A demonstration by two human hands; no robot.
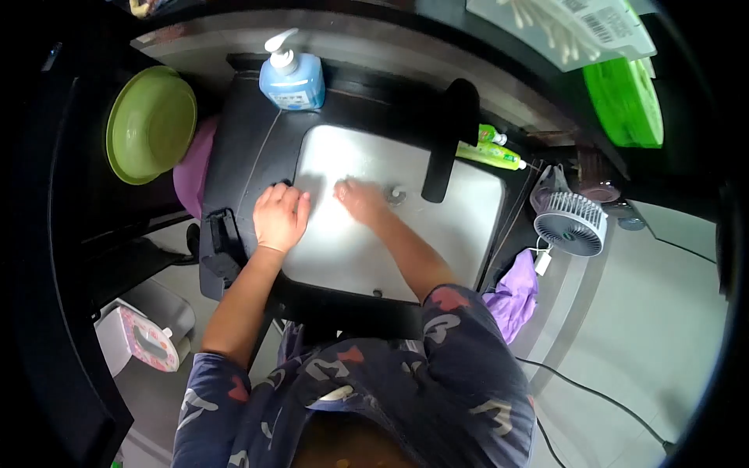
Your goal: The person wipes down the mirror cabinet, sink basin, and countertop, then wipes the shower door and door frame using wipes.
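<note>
My left hand (281, 217) lies palm down on the dark counter at the left rim of the white sink (468, 234). Its fingers are laid out and the thumb stands apart; nothing shows in it. Inside the basin, left of the drain (396, 194), is my right hand (360, 200), blurred by motion. Its fingers seem bent, and what lies under them is hidden. A black faucet (441, 168) reaches over the basin to the right of this hand. Behind the sink's far left corner stands a blue pump bottle (292, 82).
Green tubes (495, 154) lie behind the faucet. At right are a small fan (572, 225) and a purple cloth (513, 295). A green basin (152, 125) and a pink basin (193, 171) stand at left. Cables (601, 394) run across the floor. A shelf overhangs the back.
</note>
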